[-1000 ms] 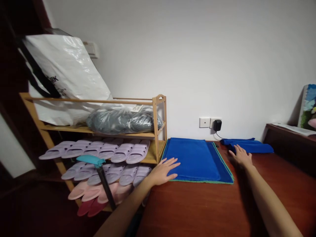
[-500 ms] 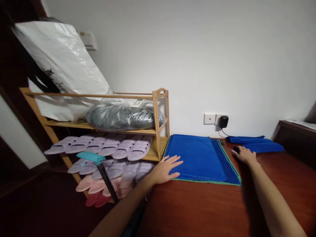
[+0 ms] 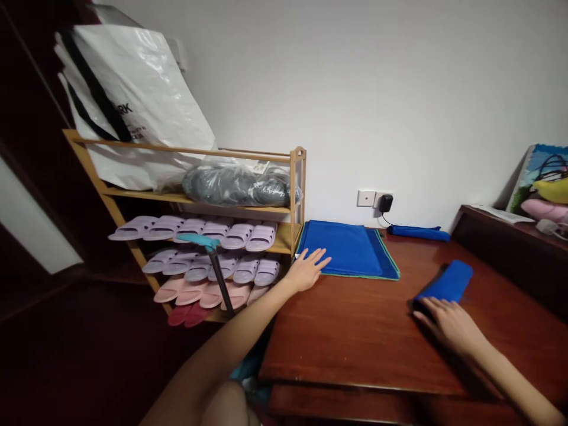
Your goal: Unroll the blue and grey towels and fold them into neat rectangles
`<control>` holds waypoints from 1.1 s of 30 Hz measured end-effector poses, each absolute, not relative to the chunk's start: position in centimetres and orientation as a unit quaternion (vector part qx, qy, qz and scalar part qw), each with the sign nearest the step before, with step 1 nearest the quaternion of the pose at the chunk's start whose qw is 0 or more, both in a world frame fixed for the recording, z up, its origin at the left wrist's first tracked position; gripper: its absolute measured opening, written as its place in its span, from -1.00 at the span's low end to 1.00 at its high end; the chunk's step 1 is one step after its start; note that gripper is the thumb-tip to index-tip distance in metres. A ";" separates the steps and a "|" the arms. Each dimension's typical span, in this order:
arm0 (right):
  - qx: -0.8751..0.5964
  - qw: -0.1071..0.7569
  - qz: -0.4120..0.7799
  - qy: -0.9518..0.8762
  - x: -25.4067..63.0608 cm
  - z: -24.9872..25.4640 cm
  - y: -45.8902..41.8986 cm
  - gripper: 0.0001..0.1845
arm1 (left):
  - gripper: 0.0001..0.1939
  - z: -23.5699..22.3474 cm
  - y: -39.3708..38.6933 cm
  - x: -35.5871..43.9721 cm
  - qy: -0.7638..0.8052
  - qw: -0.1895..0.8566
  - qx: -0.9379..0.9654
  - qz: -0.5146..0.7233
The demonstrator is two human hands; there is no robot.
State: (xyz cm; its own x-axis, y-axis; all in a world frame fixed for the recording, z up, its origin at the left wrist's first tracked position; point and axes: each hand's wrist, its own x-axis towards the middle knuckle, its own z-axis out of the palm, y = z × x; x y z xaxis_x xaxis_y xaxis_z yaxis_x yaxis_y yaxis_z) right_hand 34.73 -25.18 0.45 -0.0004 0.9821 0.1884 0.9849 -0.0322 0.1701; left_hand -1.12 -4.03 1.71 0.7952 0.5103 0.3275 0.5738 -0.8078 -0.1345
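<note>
My left hand (image 3: pixel 307 269) lies flat with fingers spread at the near left corner of a stack of folded blue cloths (image 3: pixel 341 245). One cloth in the stack has a green edge. On the right, my right hand (image 3: pixel 446 319) is closed over the near end of a folded blue towel (image 3: pixel 452 281), which slants across the brown table; its thumb side is in shadow. Against the wall lies another narrow folded blue cloth (image 3: pixel 419 232), touched by neither hand.
Left of the table (image 3: pixel 350 343) stands a wooden shoe rack (image 3: pixel 298 195) with several slippers (image 3: pixel 261 235), a plastic-wrapped grey bundle (image 3: pixel 239 186) and a big white bag (image 3: pixel 146 89). A teal-topped pole (image 3: pixel 219 278) leans before it. A black adapter (image 3: pixel 386 203) is plugged into the wall.
My right hand has drawn one folded blue towel away from the wall, toward me. My left hand stays at the cloth stack. The view has shifted, showing more of the table's front and right.
</note>
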 end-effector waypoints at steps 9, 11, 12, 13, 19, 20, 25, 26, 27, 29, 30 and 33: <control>-0.570 0.075 -0.067 -0.816 26.5 2.8 -33.7 -0.36 | -0.49 4.7 -19.8 1.4 -0.165 -0.112 -0.968 -0.150; -0.607 0.095 -0.059 -0.787 28.1 1.9 -33.3 -0.33 | -0.43 4.5 -22.1 0.7 -0.132 -0.120 -0.976 -0.125; -0.619 0.100 -0.056 -0.777 28.8 1.3 -33.0 -0.32 | -0.39 4.3 -22.8 0.3 -0.127 -0.115 -0.979 -0.115; -0.627 0.101 -0.054 -0.771 29.3 0.8 -32.9 -0.31 | -0.36 4.0 -23.3 -0.1 -0.128 -0.108 -0.980 -0.109; -0.625 0.064 -0.031 -0.777 31.1 0.3 -33.1 -0.30 | -0.36 2.7 -22.2 -2.4 -0.167 -0.107 -0.975 -0.099; -0.633 0.063 -0.032 -0.771 31.7 0.4 -33.2 -0.30 | -0.37 2.7 -21.8 -2.8 -0.179 -0.102 -0.973 -0.104; -0.654 0.116 -0.022 -0.747 33.5 -0.6 -33.4 -0.32 | -0.45 3.0 -19.8 -4.5 -0.196 -0.059 -0.971 -0.126; -0.649 0.127 -0.032 -0.749 33.2 -0.9 -33.6 -0.32 | -0.43 3.2 -19.3 -4.7 -0.193 -0.053 -0.972 -0.124; -0.643 0.136 -0.049 -0.752 32.8 -1.2 -33.9 -0.31 | -0.40 3.3 -18.7 -4.7 -0.192 -0.044 -0.973 -0.119; -0.626 0.150 -0.091 -0.760 31.6 -1.6 -34.5 -0.28 | -0.38 3.7 -17.3 -4.5 -0.195 -0.017 -0.975 -0.108; -0.615 0.157 -0.116 -0.764 30.9 -1.9 -34.8 -0.26 | -0.39 3.8 -16.3 -4.2 -0.198 0.000 -0.975 -0.104; -0.588 0.186 -0.195 -0.763 28.5 -2.7 -35.5 -0.21 | -0.47 4.4 -13.0 -2.3 -0.194 0.055 -0.973 -0.111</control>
